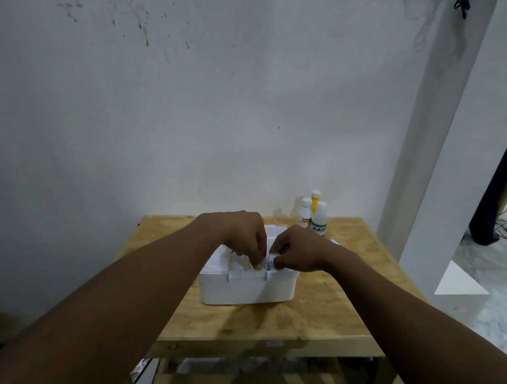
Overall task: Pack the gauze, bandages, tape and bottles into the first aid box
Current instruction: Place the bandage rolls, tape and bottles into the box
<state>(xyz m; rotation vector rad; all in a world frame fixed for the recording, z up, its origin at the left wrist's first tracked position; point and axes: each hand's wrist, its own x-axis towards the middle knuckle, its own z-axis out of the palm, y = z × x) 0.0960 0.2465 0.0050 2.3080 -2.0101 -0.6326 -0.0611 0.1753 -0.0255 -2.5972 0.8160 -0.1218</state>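
Observation:
A white first aid box [243, 289] stands in the middle of a small wooden table [320, 315]. My left hand [242, 233] and my right hand [294, 251] meet above the box's top. Together they pinch a small white item with blue print [270, 262], too small to identify. Both hands hide most of the box's top. Three bottles stand at the table's far edge by the wall: a white bottle with a red label [305, 215], a yellow bottle [315, 201] and a white bottle with a green label [319, 220].
A white wall runs right behind the table. A white pillar [448, 152] stands at the right. A white flat piece [334, 242] peeks out behind my right wrist. A shelf under the tabletop holds clutter. Cables lie on the floor at the far right.

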